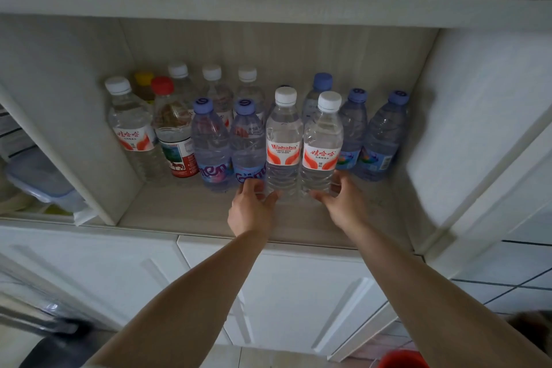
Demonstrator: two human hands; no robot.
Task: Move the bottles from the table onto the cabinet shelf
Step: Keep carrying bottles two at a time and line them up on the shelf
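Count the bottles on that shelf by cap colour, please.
White-capped bottles: 6
Blue-capped bottles: 5
Red-capped bottle: 1
Yellow-capped bottle: 1
Total: 13

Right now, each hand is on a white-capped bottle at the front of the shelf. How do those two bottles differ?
The left hand holds the bottle with the Latin-letter label; the right hand holds the bottle with the Chinese-character label. The first bottle's cap sits higher in the picture. Both are clear, upright, white-capped, with red-and-white labels, side by side.
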